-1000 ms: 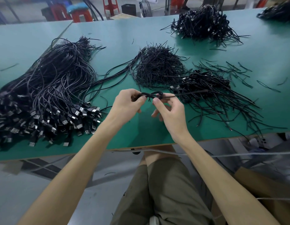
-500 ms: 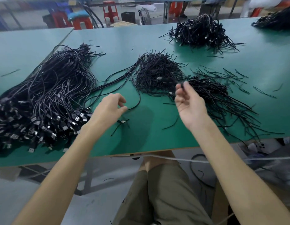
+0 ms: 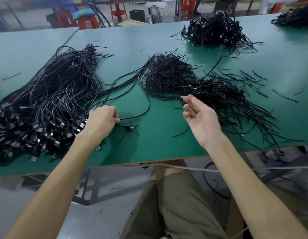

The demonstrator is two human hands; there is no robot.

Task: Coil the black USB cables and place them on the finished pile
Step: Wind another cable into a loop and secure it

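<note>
A big heap of loose black USB cables lies on the left of the green table, plugs toward me. My left hand rests at its right edge, fingers curled down, pinching the end of one loose cable that curves away toward the middle. My right hand hovers palm up with relaxed fingers and holds nothing; its fingertips are just short of the finished pile of coiled cables. A small silver plug lies by its fingertips.
A mound of short black ties sits in the middle, with loose ties scattered to the right. More cable piles lie at the far back and the back right corner. Red stools stand beyond the table.
The coiled cable that both hands held a second ago is out of my hands. My right hand has opened beside the finished pile. My left hand moved down-left onto a loose cable.
</note>
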